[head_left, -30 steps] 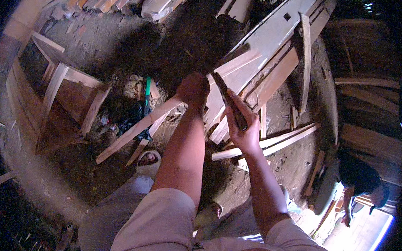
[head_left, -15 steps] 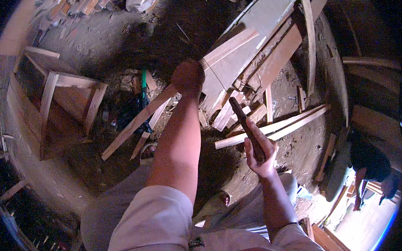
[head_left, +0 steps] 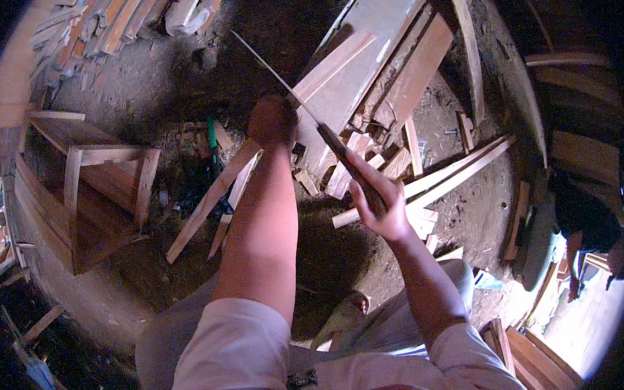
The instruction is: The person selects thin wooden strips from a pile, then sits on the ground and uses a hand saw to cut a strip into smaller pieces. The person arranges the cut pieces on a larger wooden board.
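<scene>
Right hand [head_left: 387, 209] grips saw [head_left: 333, 142] (left hand [head_left: 274, 122] on wood [head_left: 212, 200]).

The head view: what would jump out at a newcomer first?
Probably the saw-like tool in the right hand, its thin blade slanting up and left past the left hand, which is in shadow on a wood strip. Next, perhaps, the wooden frame at the left, and another person in dark clothing near the right edge.

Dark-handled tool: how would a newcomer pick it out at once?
Find the large pale board slanting down from the top edge. Near its lower end, the right hand grips the dark-handled tool. Its thin straight blade sets it apart from nearby wooden strips.
</scene>
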The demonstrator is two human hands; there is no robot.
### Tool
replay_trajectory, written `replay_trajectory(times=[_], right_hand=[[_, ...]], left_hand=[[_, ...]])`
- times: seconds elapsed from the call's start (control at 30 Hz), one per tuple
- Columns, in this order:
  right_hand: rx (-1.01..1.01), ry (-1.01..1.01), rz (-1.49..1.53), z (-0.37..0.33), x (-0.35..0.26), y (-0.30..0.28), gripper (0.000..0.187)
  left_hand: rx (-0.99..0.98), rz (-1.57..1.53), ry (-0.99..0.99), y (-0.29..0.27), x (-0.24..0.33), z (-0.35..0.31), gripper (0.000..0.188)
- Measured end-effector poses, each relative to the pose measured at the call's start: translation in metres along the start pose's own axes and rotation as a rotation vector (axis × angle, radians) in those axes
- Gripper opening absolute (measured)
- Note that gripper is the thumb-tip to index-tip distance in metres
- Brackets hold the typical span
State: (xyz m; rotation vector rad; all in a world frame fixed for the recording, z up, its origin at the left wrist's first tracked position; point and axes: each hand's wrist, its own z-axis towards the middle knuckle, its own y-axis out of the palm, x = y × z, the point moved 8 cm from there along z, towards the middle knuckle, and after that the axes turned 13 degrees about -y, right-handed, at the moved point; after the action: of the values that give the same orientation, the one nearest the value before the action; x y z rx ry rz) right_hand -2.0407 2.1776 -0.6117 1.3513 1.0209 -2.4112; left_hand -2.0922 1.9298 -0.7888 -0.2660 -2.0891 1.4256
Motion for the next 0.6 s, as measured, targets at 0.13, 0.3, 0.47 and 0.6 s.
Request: replay_trajectory(times=[0.13,0.3,0.47,0.6], right_hand=[[-0.016,0.027,0.033,-0.050,-0.020,-0.034,0.047],[-0.061,0.025,0.016,-0.018,-0.014,-0.027,0.052],[-0.116,-0.029,0.024,0.029,0.020,0.000,0.051],[-0.029,-0.106,0.026,0.009,0.010,-0.018,0.051]], left_hand=[[0.000,0.041,0.065,0.012,-0.002,0.009,0.028],[-0.039,-0.033,0.260,-0.003,0.016,-0.007,0.027],[-0.068,0.029,0.205,-0.012,0.018,-0.011,0.031],[-0.054,0.041,0.183,-0.009,0.016,-0.009,0.034]])
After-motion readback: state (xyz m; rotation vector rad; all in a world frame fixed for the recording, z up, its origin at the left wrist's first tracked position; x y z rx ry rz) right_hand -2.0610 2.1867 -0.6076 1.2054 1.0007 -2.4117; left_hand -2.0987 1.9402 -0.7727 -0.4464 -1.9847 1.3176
